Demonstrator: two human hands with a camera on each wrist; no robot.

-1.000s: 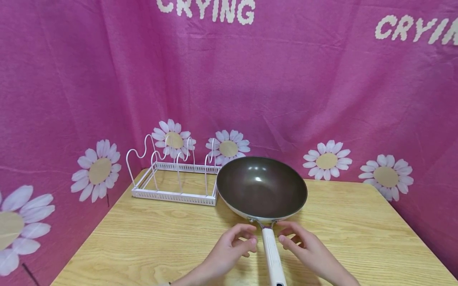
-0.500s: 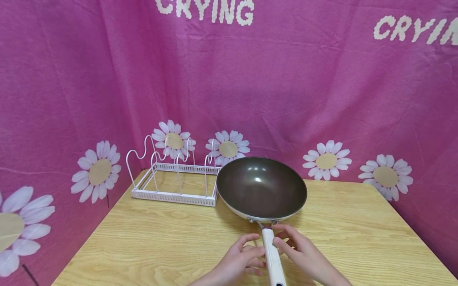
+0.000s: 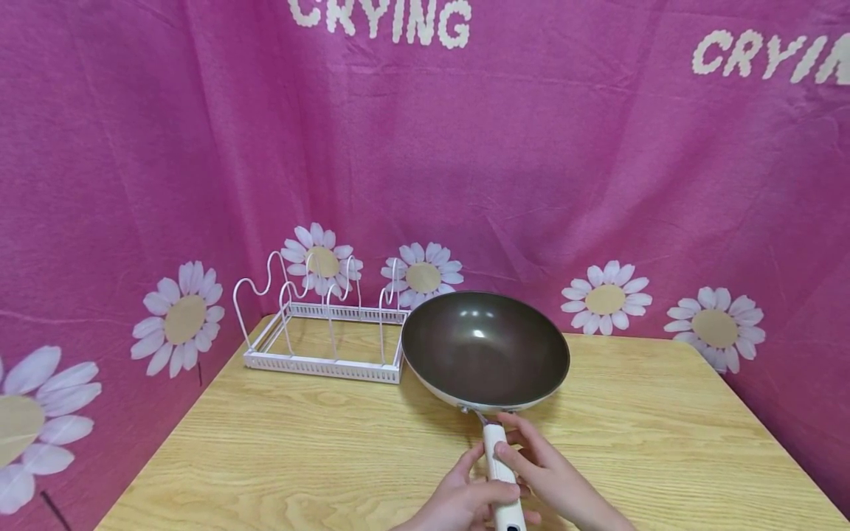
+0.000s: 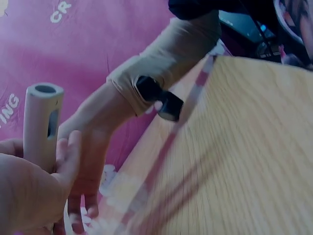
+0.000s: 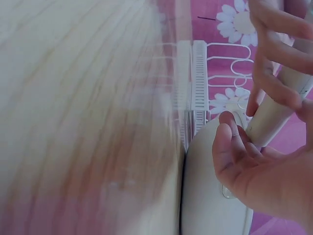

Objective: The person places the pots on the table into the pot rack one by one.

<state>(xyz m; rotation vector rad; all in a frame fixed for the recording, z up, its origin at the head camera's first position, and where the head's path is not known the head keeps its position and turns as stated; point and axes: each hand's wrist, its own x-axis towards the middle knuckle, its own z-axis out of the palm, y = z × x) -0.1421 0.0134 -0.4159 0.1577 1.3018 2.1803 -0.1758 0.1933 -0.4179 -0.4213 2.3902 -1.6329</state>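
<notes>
There, the left hand [image 3: 468,500] closes round the handle [image 3: 499,470], right hand [image 3: 547,472] pinching nearer the wok [image 3: 488,358] (both clamped now): looks secure!

A person's two bare hands sit close together, turned toward each other, at the lower centre of the head view. The left hand [image 3: 465,503], nearer the body, has its thumb [image 3: 494,491] laid across and its fingers [image 5: 288,56] curled in a grip. The right hand [image 3: 543,470] reaches slightly farther forward, fingers bent, its forearm [image 4: 95,110] slanting in from the right.
</notes>
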